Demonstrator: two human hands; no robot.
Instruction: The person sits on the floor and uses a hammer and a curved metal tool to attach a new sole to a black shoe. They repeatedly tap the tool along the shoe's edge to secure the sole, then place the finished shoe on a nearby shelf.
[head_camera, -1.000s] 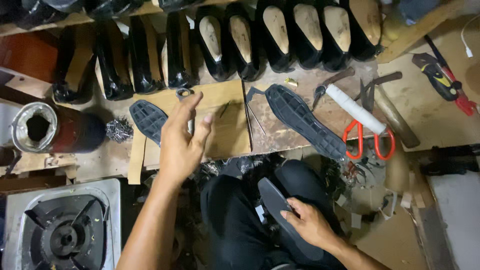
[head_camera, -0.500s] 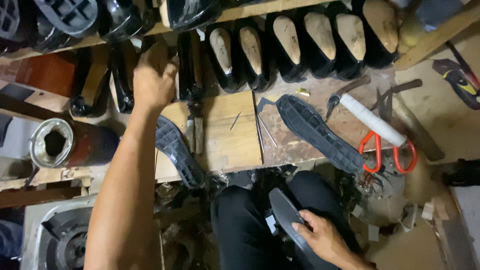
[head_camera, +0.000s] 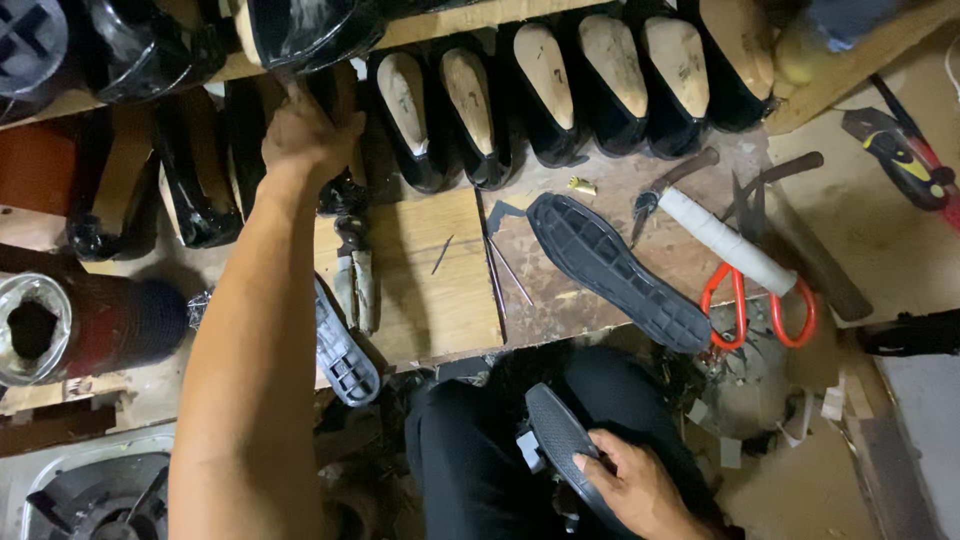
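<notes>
**Left hand reaching up among the black shoes, right hand holding a sole on the lap**

The wooden board (head_camera: 440, 290) on the bench is serving as the landmark here. The left hand (head_camera: 305, 135) is stretching well beyond the board's far left corner, its fingers curling down onto a black shoe (head_camera: 345, 120) standing in the row there. The back of the hand is hiding the fingertips, so I cannot tell whether they are closing on the shoe or only pressing against it. The shoe's long axis is running away from the person, roughly in line with the outstretched forearm.

On the near side of the board, over the lap, the right hand (head_camera: 635, 490) is gripping a dark sole (head_camera: 560, 440), fingers wrapping over its edge and the thumb tucked behind. That sole is pointing from the hand up toward the board's near edge.

The left hand is much the nearer one to the shoe row; the right is sitting well apart from it.

Just right of the board a black treaded sole (head_camera: 615, 270) is lying diagonally, with red-handled scissors (head_camera: 760, 300) further right. Another sole (head_camera: 345, 350) is hanging off the board's near left corner.
</notes>
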